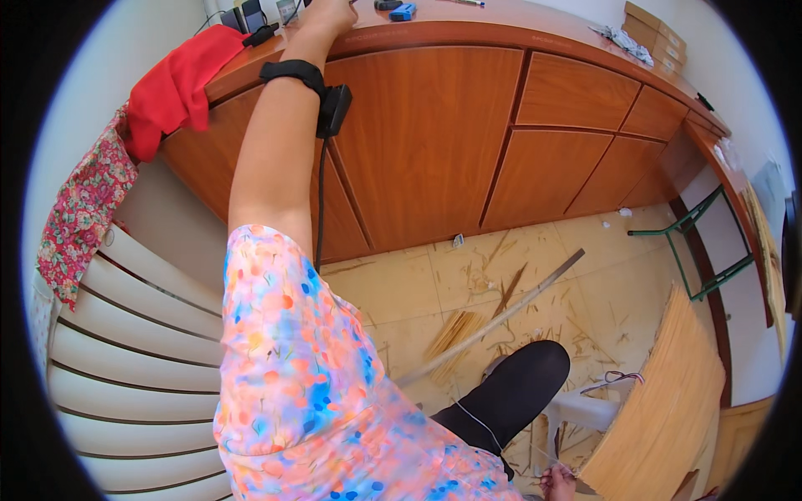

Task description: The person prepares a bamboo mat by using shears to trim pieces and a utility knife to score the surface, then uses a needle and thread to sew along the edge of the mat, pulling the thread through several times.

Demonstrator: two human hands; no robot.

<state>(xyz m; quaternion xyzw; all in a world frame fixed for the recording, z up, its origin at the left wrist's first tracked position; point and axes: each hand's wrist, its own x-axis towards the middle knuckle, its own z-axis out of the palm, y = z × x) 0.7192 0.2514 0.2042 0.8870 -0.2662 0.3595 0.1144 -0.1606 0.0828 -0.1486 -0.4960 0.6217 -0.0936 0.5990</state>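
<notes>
My left hand (332, 15) reaches over the wooden countertop (434, 25) at the top edge, beside small dark items and a cord; its fingers are mostly cut off. A black strap with a box (332, 110) and cable is on that forearm. My right hand (558, 482), low in the view, has its fingers closed on a thin pale cord (558, 461) beside a large wooden panel (660, 392). A white plastic piece (564, 417) is partly behind that panel. A blue-and-black object (403, 12) lies on the countertop.
Red cloth (167, 92) and floral cloth (79, 217) hang left, near white slats (134, 351). Wooden cabinets (418, 142) front me. A long strip (526, 296) and wood scraps lie on the tiled floor. Cardboard boxes (656, 37) and a green metal frame (702, 242) are at right.
</notes>
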